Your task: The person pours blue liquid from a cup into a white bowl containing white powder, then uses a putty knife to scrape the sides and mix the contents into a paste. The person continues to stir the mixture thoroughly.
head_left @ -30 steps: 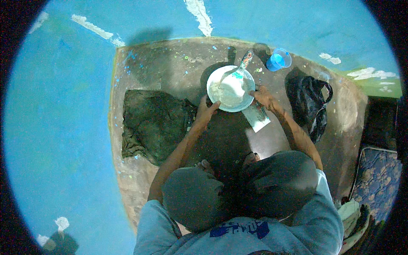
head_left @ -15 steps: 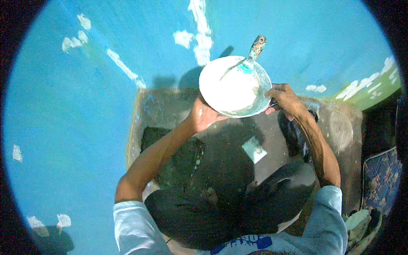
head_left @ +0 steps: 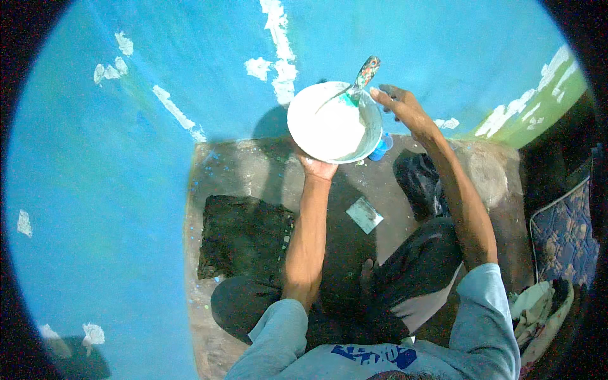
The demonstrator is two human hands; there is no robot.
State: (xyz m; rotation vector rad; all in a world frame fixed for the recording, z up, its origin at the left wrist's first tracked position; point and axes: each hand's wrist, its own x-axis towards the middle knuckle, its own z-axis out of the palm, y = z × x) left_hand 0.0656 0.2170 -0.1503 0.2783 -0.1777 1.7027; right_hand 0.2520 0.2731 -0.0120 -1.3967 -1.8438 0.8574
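Note:
A white bowl of smooth white paste is held up in front of the blue wall. My left hand supports it from below, its fingers hidden under the base. A putty knife with a paint-spattered handle leans in the bowl, its blade end in the paste and its handle rising past the far rim. Just right of that handle is my right hand, off the bowl, fingers apart with nothing in them.
The blue wall carries white patches along its corner and cracks. On the floor lie a dark cloth, a pale square piece, a small blue object and a black bag-like thing. A patterned padded panel and crumpled cloths are at right.
My right hand has let go of the bowl's right rim and moved up beside the putty knife's handle. My left hand has shifted under the bowl, which has moved slightly left.

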